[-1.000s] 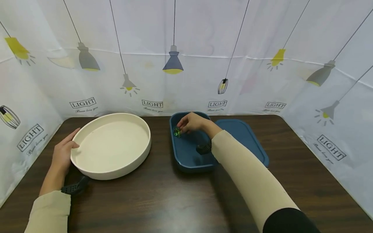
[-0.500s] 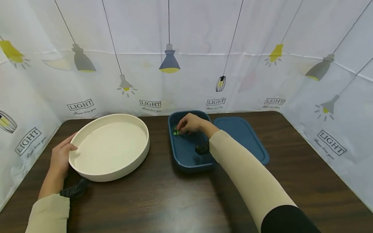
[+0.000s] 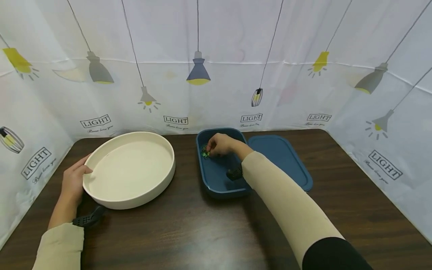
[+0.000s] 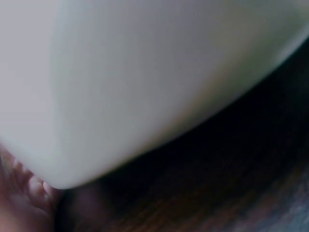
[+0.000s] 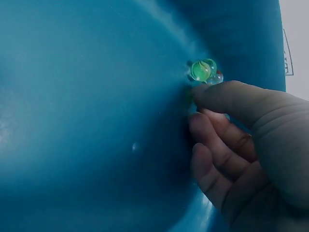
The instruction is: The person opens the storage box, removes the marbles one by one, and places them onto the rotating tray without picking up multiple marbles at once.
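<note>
My left hand [image 3: 73, 182] grips the left rim of a round cream tray [image 3: 129, 167], thumb over the edge and most fingers hidden behind it. The tray's pale wall [image 4: 145, 87] fills much of the left wrist view. Reaching into a blue rectangular container [image 3: 221, 187], my right hand [image 3: 222, 144] has its fingers curled at the far left corner. Several clear glass marbles [image 3: 204, 152] with coloured swirls lie there. The right wrist view shows a green marble [image 5: 201, 71] just beyond the thumb, and a green glint between thumb and index finger, which pinch a marble mostly hidden by them.
A blue lid [image 3: 280, 159] lies flat to the right of the container, partly behind the right forearm. Under everything is a dark wooden table [image 3: 189, 232]. A white curtain [image 3: 222, 90] printed with lamps stands along its back and sides.
The right fingers have closed in lower on the marbles in the corner. The left hand keeps its grip on the tray, and the head view has shifted slightly.
</note>
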The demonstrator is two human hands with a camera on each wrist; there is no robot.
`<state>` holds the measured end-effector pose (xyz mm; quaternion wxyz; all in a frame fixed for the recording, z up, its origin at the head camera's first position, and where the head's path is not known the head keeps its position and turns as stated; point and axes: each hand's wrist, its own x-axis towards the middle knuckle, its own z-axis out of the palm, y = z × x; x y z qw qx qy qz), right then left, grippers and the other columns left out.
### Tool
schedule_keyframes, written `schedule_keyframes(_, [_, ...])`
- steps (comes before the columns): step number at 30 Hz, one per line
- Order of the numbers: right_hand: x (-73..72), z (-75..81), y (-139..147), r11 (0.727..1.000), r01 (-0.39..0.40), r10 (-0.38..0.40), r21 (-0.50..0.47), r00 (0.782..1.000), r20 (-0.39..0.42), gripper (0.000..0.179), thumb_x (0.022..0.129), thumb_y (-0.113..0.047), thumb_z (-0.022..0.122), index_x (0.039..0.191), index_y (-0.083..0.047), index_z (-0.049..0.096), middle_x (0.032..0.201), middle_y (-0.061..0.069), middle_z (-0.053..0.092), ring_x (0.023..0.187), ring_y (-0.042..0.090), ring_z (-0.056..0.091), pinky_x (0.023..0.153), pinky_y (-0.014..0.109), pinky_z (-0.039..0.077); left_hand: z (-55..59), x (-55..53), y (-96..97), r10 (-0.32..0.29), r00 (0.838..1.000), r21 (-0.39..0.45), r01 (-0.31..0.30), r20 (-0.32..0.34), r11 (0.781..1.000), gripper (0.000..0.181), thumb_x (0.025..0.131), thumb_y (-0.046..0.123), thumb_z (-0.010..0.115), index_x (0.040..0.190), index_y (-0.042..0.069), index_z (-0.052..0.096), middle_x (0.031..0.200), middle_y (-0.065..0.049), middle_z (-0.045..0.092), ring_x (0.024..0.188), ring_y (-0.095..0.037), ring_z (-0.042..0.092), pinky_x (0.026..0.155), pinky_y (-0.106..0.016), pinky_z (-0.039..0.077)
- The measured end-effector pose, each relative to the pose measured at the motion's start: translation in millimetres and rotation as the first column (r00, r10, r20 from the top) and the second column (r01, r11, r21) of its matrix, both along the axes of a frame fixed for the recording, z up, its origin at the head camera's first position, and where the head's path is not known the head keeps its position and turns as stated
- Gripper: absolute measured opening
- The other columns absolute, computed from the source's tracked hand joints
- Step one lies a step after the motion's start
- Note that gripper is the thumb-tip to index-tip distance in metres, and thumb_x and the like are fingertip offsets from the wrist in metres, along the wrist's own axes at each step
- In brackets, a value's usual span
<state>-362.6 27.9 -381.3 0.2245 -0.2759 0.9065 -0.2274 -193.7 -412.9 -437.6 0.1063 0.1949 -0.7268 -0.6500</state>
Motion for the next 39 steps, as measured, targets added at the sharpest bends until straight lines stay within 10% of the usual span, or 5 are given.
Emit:
schedule_keyframes(9, [-0.7, 0.7, -1, 1.0, -0.024, 0.025, 0.016, 0.995, -0.094, 0.008, 0.093, -0.015, 0.067, 0.096, -0.009, 0.072, 0.094, 0.005, 0.072, 0.079, 0.015, 0.065, 0.071, 0.027, 0.055, 3.8, -0.4, 4.2, 0.025, 1.0, 0.007, -0.025, 0.018, 1.0, 0.062, 0.093, 0.002, 0.04, 0.154, 0.011, 0.041, 0.155, 0.013, 0.043, 0.125, 0.009, 0.051, 0.08, 0.0, 0.042])
schedule_keyframes(23, [3.0, 39.6, 14, 0.928, 0.111, -0.115, -0.356, 0.993, 0.01, 0.019, 0.094, -0.013, 0.063, 0.103, 0.001, 0.073, 0.094, 0.017, 0.074, 0.08, 0.023, 0.071, 0.084, 0.048, 0.059, 4.0, -3.0, 10.0, 0.056, 0.998, -0.201, -0.049, 0.028, 0.978, 0.062, 0.087, -0.001, 0.044, 0.148, 0.002, 0.05, 0.142, 0.015, 0.057, 0.1, 0.009, 0.055, 0.077, -0.004, 0.046])
schedule_keyframes(32, [27.6, 64.4, -13, 0.893, 0.029, -0.026, -0.448, 1.0, 0.014, 0.021, 0.093, -0.015, 0.068, 0.106, -0.003, 0.076, 0.097, 0.016, 0.076, 0.08, 0.02, 0.072, 0.082, 0.044, 0.061, 1.1, -4.1, 13.5, 0.095, 0.995, -0.326, -0.101, -0.034, 0.94, 0.047, 0.087, 0.004, 0.049, 0.131, -0.006, 0.062, 0.081, 0.038, 0.054, 0.074, 0.013, 0.056, 0.064, -0.008, 0.049])
schedule_keyframes(39, [49.2, 72.5, -56, 0.887, 0.015, 0.005, -0.461, 0.999, 0.042, 0.022, 0.093, -0.017, 0.072, 0.11, -0.003, 0.074, 0.094, 0.015, 0.076, 0.081, 0.022, 0.073, 0.074, 0.034, 0.062, -2.4, -4.0, 12.8, 0.032, 0.995, -0.336, -0.061, -0.091, 0.94, 0.051, 0.092, 0.005, 0.044, 0.14, -0.001, 0.058, 0.098, 0.036, 0.06, 0.085, 0.015, 0.056, 0.073, -0.004, 0.046])
